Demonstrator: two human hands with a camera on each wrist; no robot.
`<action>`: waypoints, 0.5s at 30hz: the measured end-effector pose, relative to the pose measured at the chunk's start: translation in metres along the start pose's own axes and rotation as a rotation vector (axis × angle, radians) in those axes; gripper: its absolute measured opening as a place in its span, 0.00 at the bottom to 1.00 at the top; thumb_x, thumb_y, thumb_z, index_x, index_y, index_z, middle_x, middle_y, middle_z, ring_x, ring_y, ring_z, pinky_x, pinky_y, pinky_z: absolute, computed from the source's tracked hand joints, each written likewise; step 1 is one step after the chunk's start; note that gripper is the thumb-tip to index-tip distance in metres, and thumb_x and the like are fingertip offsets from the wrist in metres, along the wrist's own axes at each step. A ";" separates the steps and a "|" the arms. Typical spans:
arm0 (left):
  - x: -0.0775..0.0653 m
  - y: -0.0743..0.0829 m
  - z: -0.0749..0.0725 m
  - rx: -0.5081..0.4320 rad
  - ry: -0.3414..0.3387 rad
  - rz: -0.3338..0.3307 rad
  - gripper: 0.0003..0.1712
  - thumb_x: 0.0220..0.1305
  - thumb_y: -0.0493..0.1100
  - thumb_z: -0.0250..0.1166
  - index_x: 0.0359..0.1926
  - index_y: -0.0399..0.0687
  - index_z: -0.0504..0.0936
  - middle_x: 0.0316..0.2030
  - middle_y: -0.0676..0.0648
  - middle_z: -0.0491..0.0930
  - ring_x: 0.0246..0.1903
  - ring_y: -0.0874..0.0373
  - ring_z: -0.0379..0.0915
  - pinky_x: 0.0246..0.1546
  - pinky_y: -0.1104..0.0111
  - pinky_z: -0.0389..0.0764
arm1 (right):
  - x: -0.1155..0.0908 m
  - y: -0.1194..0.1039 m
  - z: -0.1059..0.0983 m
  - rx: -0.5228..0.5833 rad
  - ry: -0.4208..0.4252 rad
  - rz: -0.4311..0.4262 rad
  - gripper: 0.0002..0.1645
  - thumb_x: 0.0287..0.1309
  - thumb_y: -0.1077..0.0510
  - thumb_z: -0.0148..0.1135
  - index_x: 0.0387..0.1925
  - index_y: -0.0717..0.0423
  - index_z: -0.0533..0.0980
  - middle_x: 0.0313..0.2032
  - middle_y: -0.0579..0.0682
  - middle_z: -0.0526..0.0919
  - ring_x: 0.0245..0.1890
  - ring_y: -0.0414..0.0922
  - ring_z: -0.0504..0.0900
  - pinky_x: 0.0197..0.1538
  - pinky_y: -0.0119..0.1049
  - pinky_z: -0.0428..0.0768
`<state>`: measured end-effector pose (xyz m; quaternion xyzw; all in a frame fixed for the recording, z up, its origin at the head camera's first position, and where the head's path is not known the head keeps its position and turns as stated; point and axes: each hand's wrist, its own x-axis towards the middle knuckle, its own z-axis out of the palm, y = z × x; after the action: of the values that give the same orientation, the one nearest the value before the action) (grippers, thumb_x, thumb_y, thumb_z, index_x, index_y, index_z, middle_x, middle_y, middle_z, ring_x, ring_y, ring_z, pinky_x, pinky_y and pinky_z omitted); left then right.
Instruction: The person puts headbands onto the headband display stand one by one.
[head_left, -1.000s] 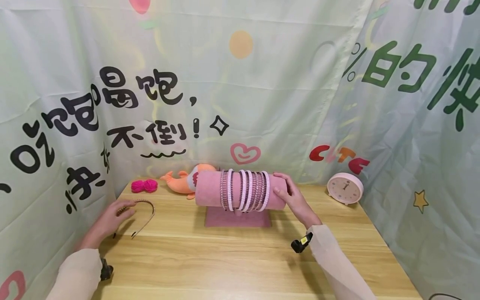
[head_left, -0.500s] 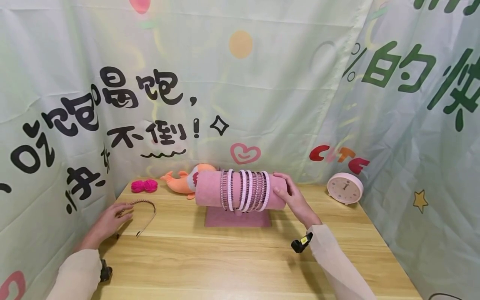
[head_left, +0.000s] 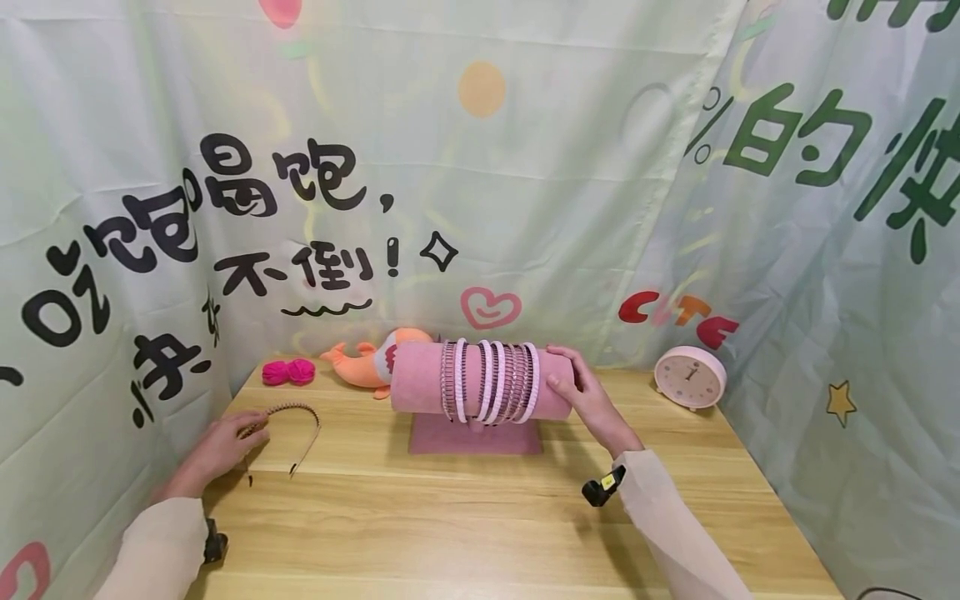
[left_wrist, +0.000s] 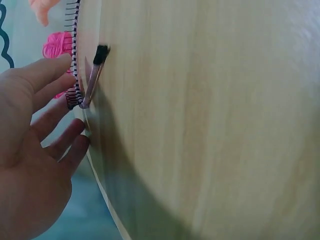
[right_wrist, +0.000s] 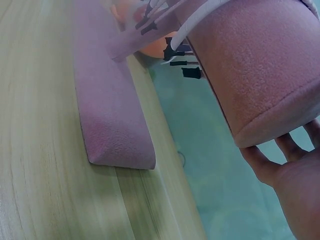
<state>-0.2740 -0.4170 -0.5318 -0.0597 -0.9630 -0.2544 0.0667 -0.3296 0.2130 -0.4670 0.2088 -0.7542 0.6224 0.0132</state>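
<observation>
A thin headband [head_left: 313, 414] with a dark, coil-like pattern is pinched in my left hand [head_left: 225, 450], at the table's left side. Its arch points away and the tips of both its legs show. The left wrist view shows the fingers around one side of the headband [left_wrist: 75, 50] and a black-capped end. My right hand [head_left: 596, 412] grips the right end of a pink plush-covered roll on a headband stand [head_left: 420, 379]. Several white and brownish headbands [head_left: 491, 379] sit around this roll. In the right wrist view, fingertips lie against the rim of the roll's end [right_wrist: 265, 80].
An orange plush toy [head_left: 358, 367] lies behind the stand's left end. Further left is a bright pink yarn bundle [head_left: 288, 372]. A pink round clock [head_left: 690, 377] stands at the back right. Printed curtains [head_left: 555, 208] border the wooden table [head_left: 465, 517].
My left hand has shifted the headband slightly to the right, and both leg tips now show more plainly. The right hand and the stand have stayed in place.
</observation>
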 end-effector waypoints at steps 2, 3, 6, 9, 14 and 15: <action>0.000 0.001 0.000 0.000 -0.006 -0.013 0.24 0.78 0.40 0.67 0.64 0.23 0.81 0.66 0.21 0.77 0.68 0.18 0.67 0.67 0.30 0.68 | 0.000 0.000 0.000 -0.002 0.001 0.002 0.33 0.81 0.56 0.59 0.80 0.50 0.62 0.83 0.54 0.61 0.75 0.49 0.66 0.67 0.31 0.72; 0.000 0.002 -0.001 -0.002 -0.009 -0.023 0.24 0.79 0.40 0.66 0.65 0.23 0.80 0.66 0.21 0.76 0.68 0.18 0.67 0.67 0.30 0.68 | 0.000 0.000 0.000 -0.003 0.001 0.003 0.33 0.81 0.56 0.59 0.80 0.50 0.62 0.83 0.54 0.61 0.76 0.50 0.66 0.68 0.32 0.72; -0.001 0.003 -0.002 -0.029 -0.012 -0.049 0.23 0.80 0.39 0.65 0.64 0.23 0.80 0.65 0.20 0.77 0.68 0.18 0.68 0.67 0.30 0.69 | -0.001 0.000 0.000 -0.008 0.001 0.007 0.33 0.81 0.55 0.60 0.80 0.50 0.62 0.83 0.55 0.61 0.76 0.52 0.65 0.68 0.33 0.72; -0.001 0.004 -0.004 -0.076 -0.007 -0.069 0.20 0.81 0.37 0.62 0.63 0.23 0.82 0.64 0.20 0.78 0.65 0.19 0.71 0.65 0.31 0.72 | -0.001 -0.001 0.000 -0.004 0.001 0.004 0.33 0.81 0.56 0.59 0.80 0.50 0.62 0.83 0.55 0.61 0.76 0.50 0.66 0.68 0.32 0.72; -0.003 0.003 -0.005 -0.116 0.016 -0.094 0.16 0.81 0.32 0.58 0.60 0.26 0.84 0.60 0.23 0.82 0.59 0.25 0.79 0.56 0.42 0.83 | -0.001 -0.001 0.000 0.002 0.004 -0.003 0.33 0.81 0.57 0.59 0.80 0.50 0.62 0.82 0.55 0.61 0.73 0.46 0.68 0.67 0.30 0.73; -0.003 0.003 -0.005 -0.119 0.017 -0.098 0.16 0.81 0.32 0.57 0.60 0.27 0.84 0.59 0.24 0.83 0.57 0.27 0.81 0.52 0.47 0.86 | -0.001 -0.001 0.000 -0.001 0.005 -0.003 0.33 0.81 0.57 0.59 0.80 0.50 0.62 0.82 0.55 0.61 0.74 0.45 0.68 0.67 0.30 0.73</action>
<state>-0.2699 -0.4169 -0.5267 -0.0141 -0.9473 -0.3145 0.0584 -0.3284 0.2129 -0.4666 0.2083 -0.7540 0.6227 0.0160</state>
